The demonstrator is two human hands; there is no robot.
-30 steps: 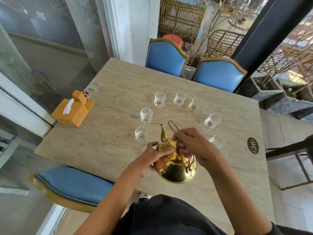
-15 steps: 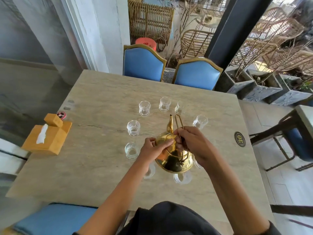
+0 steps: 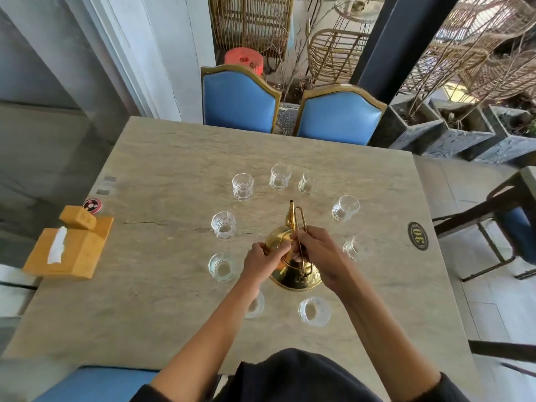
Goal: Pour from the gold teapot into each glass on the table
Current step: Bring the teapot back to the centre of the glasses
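The gold teapot (image 3: 293, 274) is in the middle of a ring of several small clear glasses on the stone table (image 3: 162, 175), its spout pointing away from me. My right hand (image 3: 317, 253) grips the wire handle. My left hand (image 3: 262, 259) presses on the lid side of the pot. Glasses stand at the far side (image 3: 280, 177), at the left (image 3: 223, 233), at the right (image 3: 345, 208) and close to me (image 3: 314, 311). One near glass (image 3: 255, 307) is partly hidden by my left forearm. The near left glass (image 3: 222, 268) holds some liquid.
A wooden tissue box (image 3: 69, 245) sits at the table's left edge beside a round red sticker (image 3: 92, 205). A black oval number plate (image 3: 417, 236) is on the right. Two blue chairs (image 3: 239, 103) stand at the far side; another chair (image 3: 499, 227) is at the right.
The view has shifted so the whole ring of glasses shows. The teapot has moved forward into the ring's middle, with both hands still on it.
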